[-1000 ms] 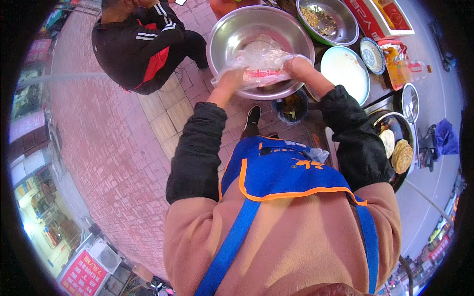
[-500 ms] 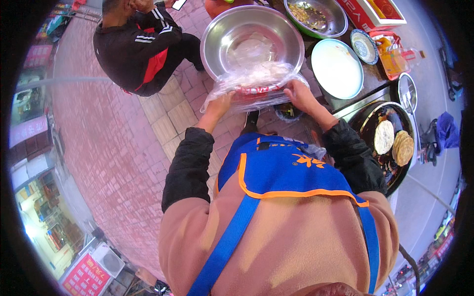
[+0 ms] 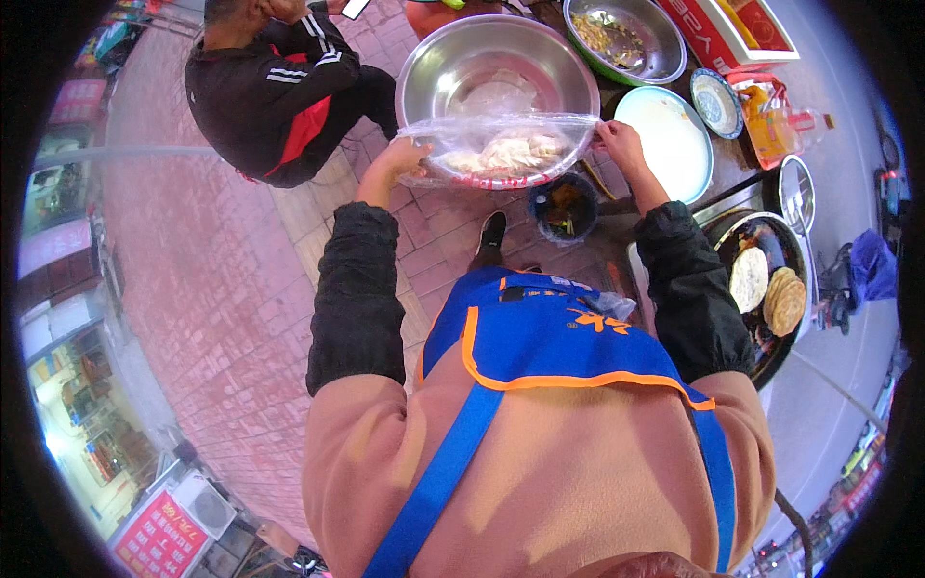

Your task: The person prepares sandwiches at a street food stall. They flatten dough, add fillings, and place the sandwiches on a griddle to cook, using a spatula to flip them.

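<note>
A clear plastic sheet (image 3: 434, 130) is stretched between my hands across the near part of a large steel basin (image 3: 424, 72). Pale dough (image 3: 520, 152) shows through and under the plastic near the basin's front. My left hand (image 3: 409, 157) pinches the plastic at the basin's left side. On the opposite side, my right hand (image 3: 620, 143) grips the other end, its fingers closed at the rim. Both arms reach forward, spread apart.
Right of the basin stand a white round tray (image 3: 665, 144), a patterned bowl (image 3: 716, 103) and a steel bowl of chopped food (image 3: 626, 43). Two flatbreads lie in a black pan (image 3: 737, 337). A lined bin (image 3: 564, 207) stands below. A person in black (image 3: 270, 96) sits at left.
My hands have moved apart, the left one leftward and the right one up and rightward. The bunched plastic is now drawn taut, and more of the dough shows.
</note>
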The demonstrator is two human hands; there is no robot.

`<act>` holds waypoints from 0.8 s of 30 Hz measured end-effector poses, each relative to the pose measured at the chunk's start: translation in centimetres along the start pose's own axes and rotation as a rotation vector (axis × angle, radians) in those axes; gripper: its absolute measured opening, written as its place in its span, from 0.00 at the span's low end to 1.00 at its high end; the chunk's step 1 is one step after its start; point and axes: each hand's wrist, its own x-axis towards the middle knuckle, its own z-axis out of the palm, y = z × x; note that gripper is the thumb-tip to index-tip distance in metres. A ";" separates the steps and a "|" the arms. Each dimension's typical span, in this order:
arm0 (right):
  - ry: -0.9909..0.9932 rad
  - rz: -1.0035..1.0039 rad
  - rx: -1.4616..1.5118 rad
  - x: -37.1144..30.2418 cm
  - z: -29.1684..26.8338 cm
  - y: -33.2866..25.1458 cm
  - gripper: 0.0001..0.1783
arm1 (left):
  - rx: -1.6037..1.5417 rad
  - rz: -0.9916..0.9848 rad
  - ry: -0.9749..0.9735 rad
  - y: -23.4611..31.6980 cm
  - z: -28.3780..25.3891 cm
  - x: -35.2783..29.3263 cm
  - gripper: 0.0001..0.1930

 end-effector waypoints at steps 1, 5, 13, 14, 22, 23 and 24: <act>0.005 -0.009 -0.144 0.3 -0.3 -0.9 0.18 | 0.072 0.000 -0.064 0.6 -0.7 0.3 0.21; 0.112 -0.203 -0.600 -1.4 -0.9 -5.4 0.15 | 0.009 0.014 -0.213 0.6 -2.7 -0.7 0.22; -0.305 -0.600 -0.520 1.5 6.2 -7.0 0.24 | -0.695 0.210 -0.120 1.5 -3.3 -1.1 0.17; -0.204 -0.571 -0.536 2.7 7.0 -6.9 0.26 | -0.509 0.188 -0.020 2.2 -2.8 -0.7 0.16; -0.628 -0.586 -0.568 3.6 12.5 -8.8 0.14 | 0.970 0.635 0.499 3.2 5.8 1.4 0.19; -0.606 -0.692 -0.536 2.9 13.3 -9.1 0.13 | 0.972 0.670 0.556 2.9 6.1 2.0 0.17; -0.580 -0.817 -0.484 2.3 14.1 -9.3 0.13 | 1.003 0.564 0.518 2.7 5.9 2.8 0.14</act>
